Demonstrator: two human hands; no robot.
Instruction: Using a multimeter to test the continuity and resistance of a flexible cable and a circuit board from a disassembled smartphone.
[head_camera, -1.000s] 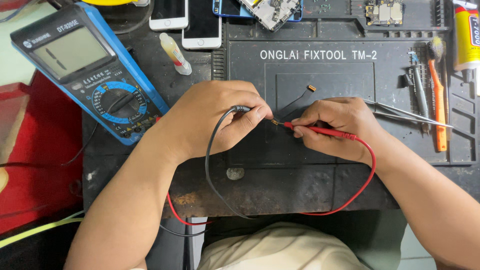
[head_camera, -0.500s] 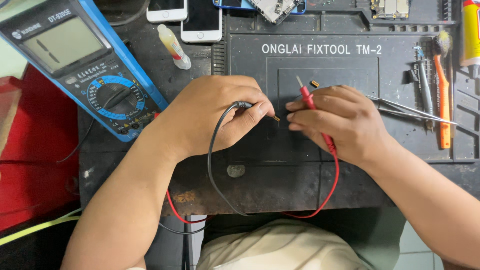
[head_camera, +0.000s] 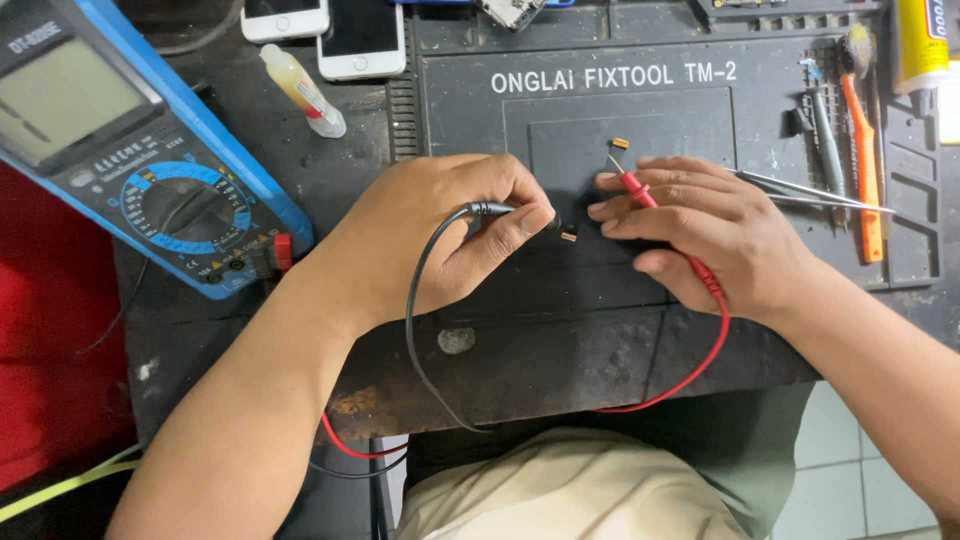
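My left hand (head_camera: 440, 240) grips a black test probe (head_camera: 500, 209) with its black lead looping down toward me; its tip points right at a small brown component (head_camera: 569, 236) on the dark repair mat (head_camera: 600, 300). My right hand (head_camera: 700, 230) holds a red test probe (head_camera: 632, 183) between its fingers, tip aimed up-left near a second small component (head_camera: 620, 143). The red lead (head_camera: 700, 340) curves down from that hand over the mat's front edge.
A blue multimeter (head_camera: 120, 140) lies at the left. Two phones (head_camera: 360, 35) and a small glue bottle (head_camera: 303, 92) sit behind my left hand. Tweezers (head_camera: 810, 190), an orange-handled brush (head_camera: 860, 150) and other tools lie on the mat's right side.
My right hand turned the red probe from lying sideways to pointing up-left and lifted it off the component by my left hand. The view shifted slightly; my left hand stayed put.
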